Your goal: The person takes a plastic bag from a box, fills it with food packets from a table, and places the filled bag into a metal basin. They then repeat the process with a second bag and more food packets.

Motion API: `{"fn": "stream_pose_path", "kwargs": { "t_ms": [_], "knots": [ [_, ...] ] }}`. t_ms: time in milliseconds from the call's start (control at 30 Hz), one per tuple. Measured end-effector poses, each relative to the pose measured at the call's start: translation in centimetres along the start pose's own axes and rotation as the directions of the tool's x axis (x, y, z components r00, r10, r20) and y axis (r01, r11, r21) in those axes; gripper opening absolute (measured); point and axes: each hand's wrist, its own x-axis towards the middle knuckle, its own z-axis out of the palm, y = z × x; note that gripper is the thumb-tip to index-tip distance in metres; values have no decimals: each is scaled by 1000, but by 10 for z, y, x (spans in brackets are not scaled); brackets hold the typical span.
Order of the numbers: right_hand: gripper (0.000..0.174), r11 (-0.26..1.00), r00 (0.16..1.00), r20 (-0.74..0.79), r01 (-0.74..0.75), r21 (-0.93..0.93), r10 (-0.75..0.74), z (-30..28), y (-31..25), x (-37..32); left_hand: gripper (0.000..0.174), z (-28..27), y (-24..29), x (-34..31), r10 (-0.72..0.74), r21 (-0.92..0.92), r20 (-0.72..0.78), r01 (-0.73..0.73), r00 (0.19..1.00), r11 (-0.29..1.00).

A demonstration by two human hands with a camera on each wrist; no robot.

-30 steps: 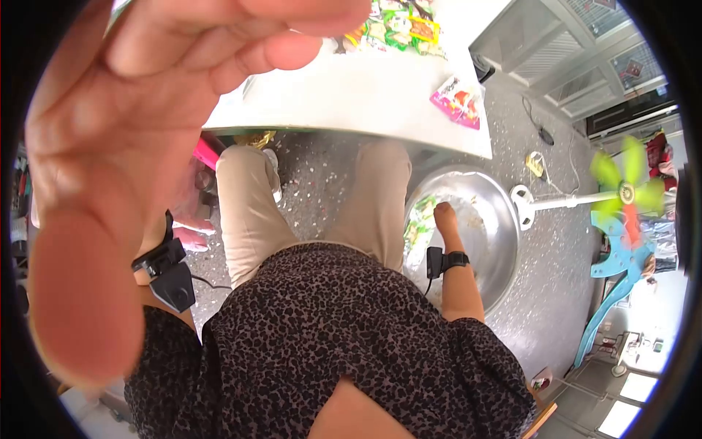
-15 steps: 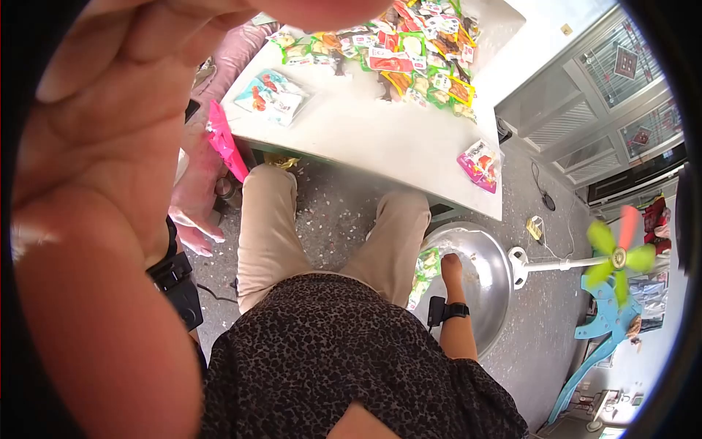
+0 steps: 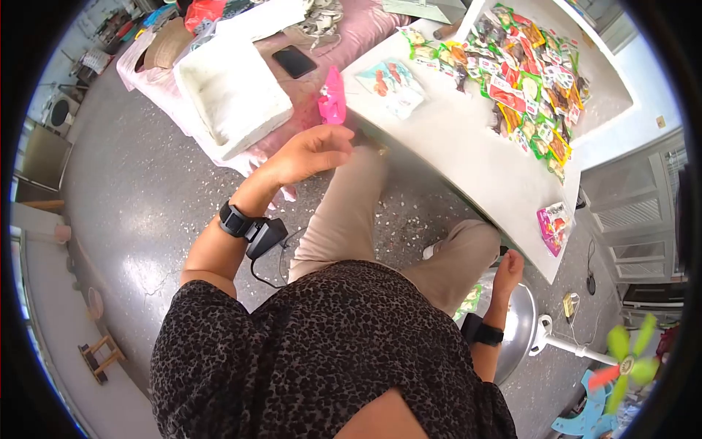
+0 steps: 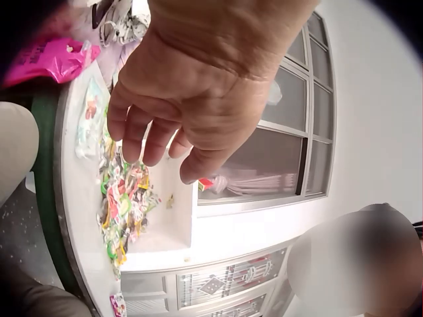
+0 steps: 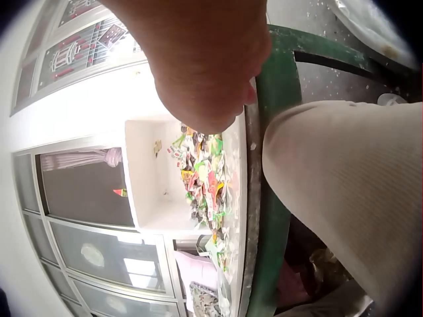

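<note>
Left hand (image 3: pixel 311 155) lowered from head camera; fingers relaxed, nothing held. Right hand (image 3: pixel 510 272) shifted from basin (image 3: pixel 521 329) toward table (image 3: pixel 453 132); its grip cannot be told. Packets (image 3: pixel 523 91) left heaped on table, untouched, fully exposed.

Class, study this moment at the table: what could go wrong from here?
The pink packet lies near the table's edge, so the right hand might knock it off if it moves up carelessly. The fan stands close beside the metal basin; shifting the basin may jolt it.
</note>
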Motion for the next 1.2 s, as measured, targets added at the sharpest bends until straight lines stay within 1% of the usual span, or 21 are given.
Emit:
{"fn": "stream_pose_path", "kwargs": {
  "t_ms": [33, 100, 133, 200, 233, 333, 367, 467, 533, 600, 633, 733, 767, 867, 967, 1100, 1133, 1200],
  "knots": [
    [16, 1000, 1000, 5, 8, 25, -8, 7, -3, 3, 36, -12, -9, -2, -8, 17, -82, 10, 997, 1000],
    [20, 995, 996, -5, 87, -54, -88, 19, -14, 4, 33, -41, -19, -10, -10, 51, -268, 25, 963, 998],
    [21, 987, 991, -15, 131, -93, -133, 23, -17, 4, 32, -55, -23, -15, 26, 153, -358, 31, 933, 988],
    [23, 977, 980, 4, 197, -82, -198, 35, -6, 2, 30, -83, -33, -21, 118, 338, -509, 72, 852, 939],
    [24, 970, 973, 9, 230, -80, -230, 40, -3, 2, 29, -98, -38, -23, 212, 488, -566, 116, 797, 865],
    [27, 927, 944, 91, 328, -182, -316, 48, -4, -1, 30, -123, -38, -35, 376, 697, -644, 308, 667, 647],
    [26, 917, 937, 110, 346, -199, -330, 50, -2, 0, 32, -136, -42, -38, 431, 773, -597, 341, 676, 535],
    [24, 889, 921, 152, 387, -245, -359, 55, -2, -2, 32, -166, -54, -39, 444, 782, -620, 459, 647, 422],
    [22, 874, 912, 157, 408, -263, -378, 56, -9, -2, 35, -176, -60, -36, 336, 741, -664, 530, 668, 411],
    [21, 847, 900, 155, 436, -305, -407, 59, -4, -1, 36, -183, -71, -29, 230, 705, -697, 590, 679, 394],
    [21, 838, 896, 165, 443, -319, -412, 59, -4, -1, 37, -184, -73, -26, 127, 670, -717, 628, 686, 396],
    [18, 819, 889, 175, 458, -346, -423, 60, -10, 0, 35, -176, -73, -25, 196, 686, -723, 653, 663, 321],
    [18, 818, 889, 178, 457, -350, -421, 60, -11, -1, 41, -173, -69, -27, 187, 681, -730, 678, 658, 276],
    [17, 811, 884, 192, 468, -351, -426, 60, -16, -2, 39, -179, -73, -27, 250, 638, -770, 692, 587, 339],
    [17, 807, 882, 190, 471, -357, -431, 61, -20, -5, 29, -192, -78, -33, 310, 639, -770, 667, 559, 384],
    [17, 809, 885, 187, 466, -357, -427, 63, -25, -5, 28, -204, -77, -33, 295, 639, -769, 700, 568, 320],
    [17, 811, 886, 190, 463, -358, -422, 62, -26, -6, 28, -206, -77, -30, 265, 634, -773, 707, 576, 314],
    [15, 794, 872, 170, 489, -362, -459, 63, -22, -5, 27, -212, -76, -24, 207, 624, -781, 721, 589, 303]
  ]
}}
